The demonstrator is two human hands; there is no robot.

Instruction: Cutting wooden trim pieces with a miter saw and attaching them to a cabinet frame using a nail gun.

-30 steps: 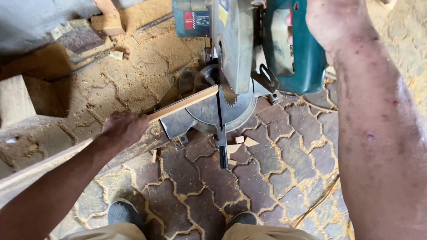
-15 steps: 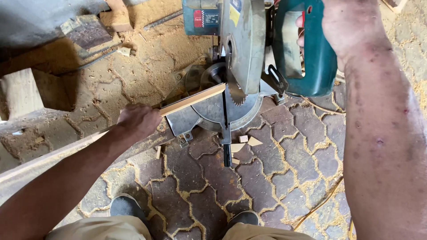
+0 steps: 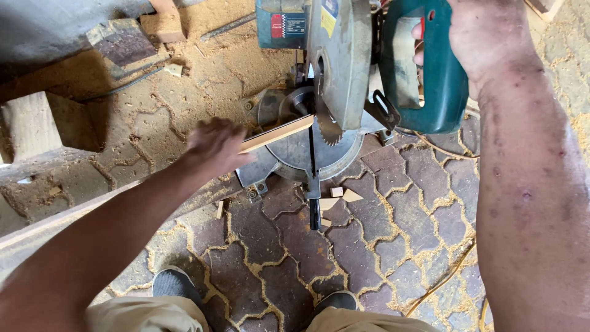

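Note:
A teal and grey mitre saw [image 3: 344, 67] stands on the paved floor, its toothed blade [image 3: 329, 130] raised just above the round metal base [image 3: 295, 147]. My right hand [image 3: 485, 37] grips the saw's teal handle from above. A thin light wooden strip [image 3: 279, 133] lies across the base, its end near the blade. My left hand [image 3: 215, 144], blurred, rests on the strip's left part with fingers spread over it.
Small wood offcuts [image 3: 341, 197] lie in front of the saw. Sawdust covers the interlocking pavers. A wooden block [image 3: 27, 123] and a long plank [image 3: 55, 221] sit at the left, more scraps [image 3: 166, 24] at the back. My shoes [image 3: 175, 284] are at the bottom edge.
My left hand has slid right along the strip toward the saw. The saw head and my right hand appear larger and closer in view; the blade sits nearer the strip.

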